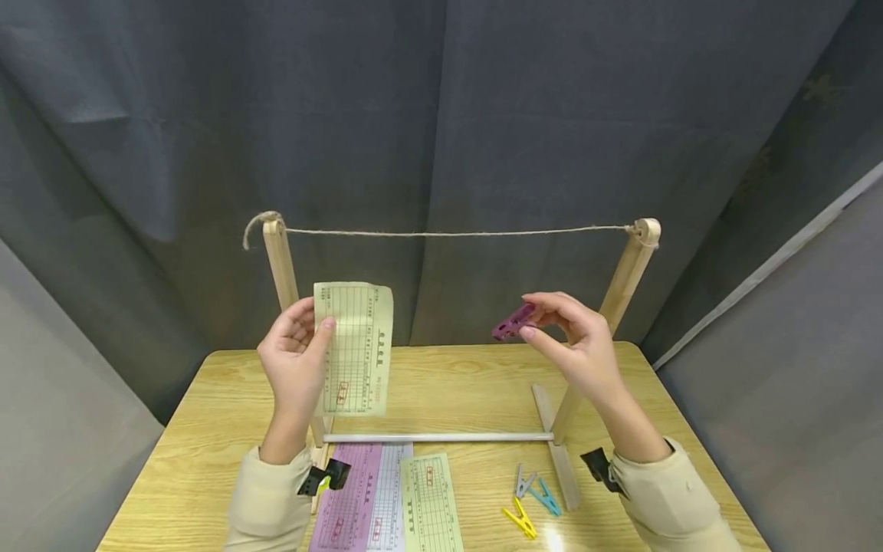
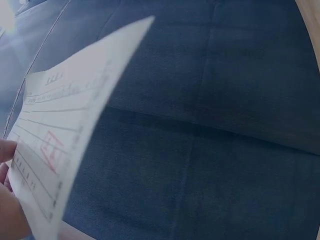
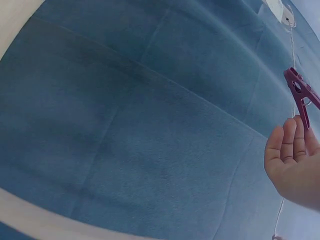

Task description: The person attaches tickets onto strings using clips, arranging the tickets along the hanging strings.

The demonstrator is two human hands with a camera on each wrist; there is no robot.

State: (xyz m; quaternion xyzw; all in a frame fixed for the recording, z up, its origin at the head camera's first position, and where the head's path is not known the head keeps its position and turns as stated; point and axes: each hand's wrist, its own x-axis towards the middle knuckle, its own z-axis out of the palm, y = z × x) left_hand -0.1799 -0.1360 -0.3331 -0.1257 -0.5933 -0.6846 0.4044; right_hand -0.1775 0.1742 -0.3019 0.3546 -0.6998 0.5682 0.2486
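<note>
My left hand (image 1: 295, 356) pinches a pale green printed slip (image 1: 355, 349) by its left edge, thumb in front, and holds it upright above the table. In the left wrist view the same slip (image 2: 60, 120) shows lines and a red stamp. To the right, my right hand (image 1: 579, 345) grips a purple clothespin (image 1: 513, 322) between thumb and fingers. The right wrist view shows that clothespin (image 3: 302, 95) by the fingertips. A twine line (image 1: 455, 234) runs above and beyond both hands, between two wooden posts; slip and clothespin are both apart from it.
On the wooden table (image 1: 207, 429) lie a purple slip (image 1: 352, 491), a white slip (image 1: 389, 491) and another green slip (image 1: 433, 502). Yellow (image 1: 519, 519), blue (image 1: 546, 498) and grey (image 1: 523, 481) clothespins lie near the right post's foot. A white bar (image 1: 441, 438) joins the posts low down.
</note>
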